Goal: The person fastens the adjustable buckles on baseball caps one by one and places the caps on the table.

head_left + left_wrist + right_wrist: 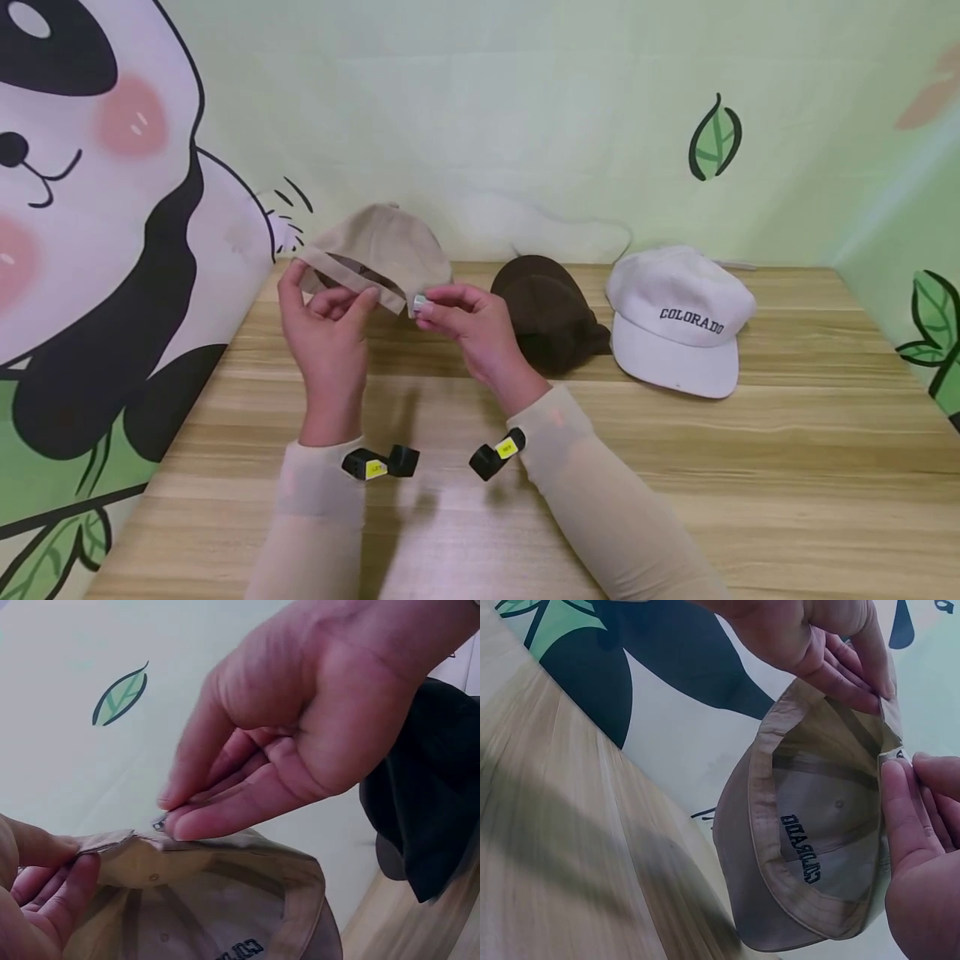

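- The beige cap point(408, 237) is between my fingers at the bench's point(810, 450) far left, back opening towards me, probably so I can see the strap point(348, 277).
- My left hand point(324, 342) pinches the strap, likely keeping it steady.
- My right hand point(483, 329) pinches the metal clip point(418, 304) beside it, seemingly for fine control.
- The brown cap point(543, 312) and white cap point(675, 325) sit rightward, which I think leaves me room.

Extends the left arm point(318, 529) toward twelve o'clock and the right arm point(626, 508) toward eleven. Pinches between thumb point(358, 312) and bent fingers point(327, 298) of the left hand point(326, 337), at nine o'clock from the right hand point(483, 333). Aims the latter toward ten, pinching with thumb and forefinger point(459, 292).
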Demonstrator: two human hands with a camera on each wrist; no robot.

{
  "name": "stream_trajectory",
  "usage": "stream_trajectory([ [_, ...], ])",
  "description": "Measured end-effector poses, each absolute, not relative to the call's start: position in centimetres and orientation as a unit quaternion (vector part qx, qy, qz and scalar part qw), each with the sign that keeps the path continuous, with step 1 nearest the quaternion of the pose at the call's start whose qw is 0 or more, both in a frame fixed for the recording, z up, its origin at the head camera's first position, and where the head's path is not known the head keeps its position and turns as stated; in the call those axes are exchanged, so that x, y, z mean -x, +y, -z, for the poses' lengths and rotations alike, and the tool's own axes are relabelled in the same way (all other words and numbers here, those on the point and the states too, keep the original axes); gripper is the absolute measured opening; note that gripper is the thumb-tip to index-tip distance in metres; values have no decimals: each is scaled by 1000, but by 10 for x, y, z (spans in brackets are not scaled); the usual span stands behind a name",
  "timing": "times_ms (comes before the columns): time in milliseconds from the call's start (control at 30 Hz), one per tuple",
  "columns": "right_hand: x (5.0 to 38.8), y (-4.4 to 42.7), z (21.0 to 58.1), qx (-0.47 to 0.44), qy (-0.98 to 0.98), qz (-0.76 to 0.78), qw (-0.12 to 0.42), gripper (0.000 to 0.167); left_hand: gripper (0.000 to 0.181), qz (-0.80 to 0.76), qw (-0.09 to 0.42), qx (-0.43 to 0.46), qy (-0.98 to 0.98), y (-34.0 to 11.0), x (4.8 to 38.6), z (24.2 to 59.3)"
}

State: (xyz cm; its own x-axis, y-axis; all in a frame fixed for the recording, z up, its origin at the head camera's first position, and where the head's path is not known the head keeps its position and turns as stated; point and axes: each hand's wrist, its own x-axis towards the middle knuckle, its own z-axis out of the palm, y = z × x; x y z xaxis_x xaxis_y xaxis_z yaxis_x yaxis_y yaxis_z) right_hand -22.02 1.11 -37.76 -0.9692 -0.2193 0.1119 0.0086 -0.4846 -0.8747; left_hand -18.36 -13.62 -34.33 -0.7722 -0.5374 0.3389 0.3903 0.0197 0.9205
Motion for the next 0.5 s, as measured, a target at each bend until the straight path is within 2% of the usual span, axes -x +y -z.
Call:
stream_trajectory([
  [500,218,6,381,108,498,857,73,25,67,689,351,-65,-631,-128,187,350],
])
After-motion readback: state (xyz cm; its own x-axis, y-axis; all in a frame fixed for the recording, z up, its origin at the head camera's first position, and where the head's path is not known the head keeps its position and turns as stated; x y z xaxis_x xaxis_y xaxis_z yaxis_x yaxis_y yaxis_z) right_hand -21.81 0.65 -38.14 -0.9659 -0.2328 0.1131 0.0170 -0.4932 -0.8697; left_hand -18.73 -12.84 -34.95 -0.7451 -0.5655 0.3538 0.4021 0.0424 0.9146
